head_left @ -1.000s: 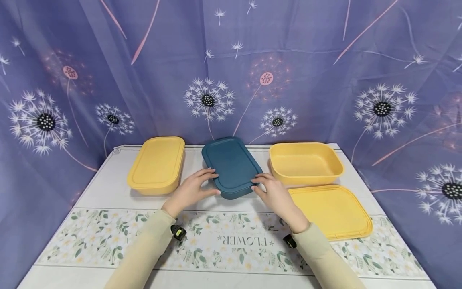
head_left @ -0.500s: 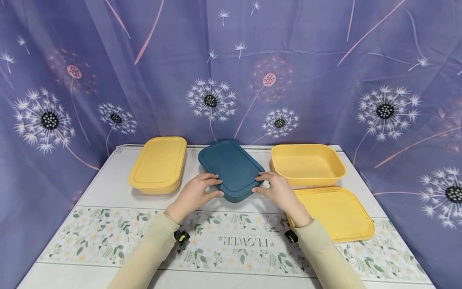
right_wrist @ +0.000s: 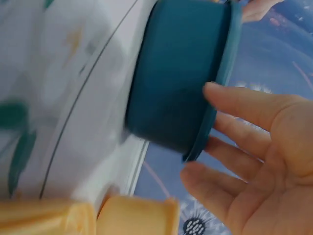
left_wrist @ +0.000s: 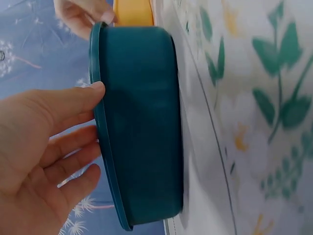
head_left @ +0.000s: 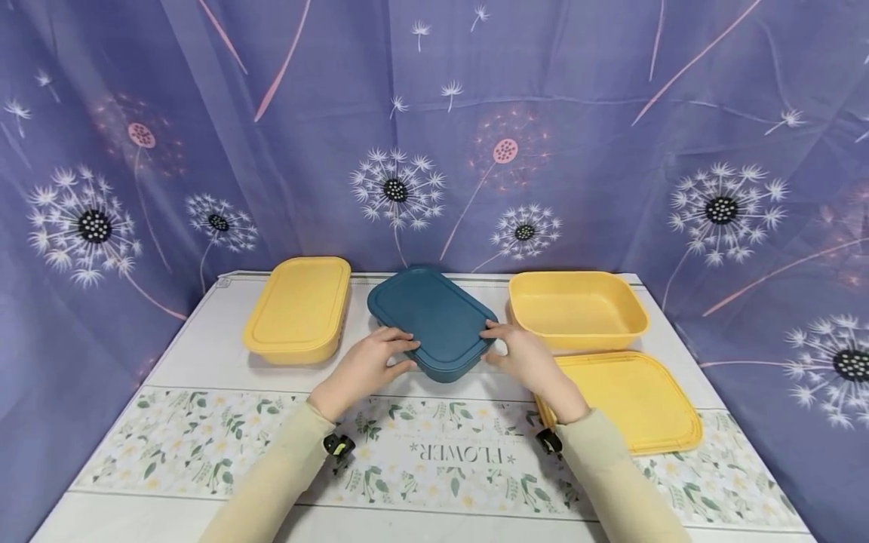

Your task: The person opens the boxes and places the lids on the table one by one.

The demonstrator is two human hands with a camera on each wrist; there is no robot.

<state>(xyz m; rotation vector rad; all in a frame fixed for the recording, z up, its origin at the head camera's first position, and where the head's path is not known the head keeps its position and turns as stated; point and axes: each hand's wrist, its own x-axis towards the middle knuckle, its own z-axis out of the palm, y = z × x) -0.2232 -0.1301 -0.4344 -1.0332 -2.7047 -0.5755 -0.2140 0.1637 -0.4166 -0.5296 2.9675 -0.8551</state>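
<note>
A dark teal lidded food container (head_left: 434, 317) stands slantwise near the back middle of the table. My left hand (head_left: 363, 371) holds its lid's rim at the near left side. In the left wrist view the left thumb (left_wrist: 73, 100) lies against the rim, with the other fingertips along the lid's edge. At the near right corner my right hand (head_left: 529, 366) holds the same rim. The right wrist view shows the right thumb (right_wrist: 239, 100) on the lid's edge (right_wrist: 227, 54) and the fingers behind it. The container's base meets the tabletop.
Left of it stands a yellow lidded container (head_left: 297, 309). An uncovered yellow container (head_left: 577, 309) stands at the back right, with a yellow lid (head_left: 627, 400) lying in front of it, partly under my right forearm. A patterned curtain (head_left: 434, 136) hangs behind the table (head_left: 176, 445).
The teal container has turned slightly: its far left corner has swung left and its near end has come a little closer. Both hands stay at its rim. The yellow containers remain in place.
</note>
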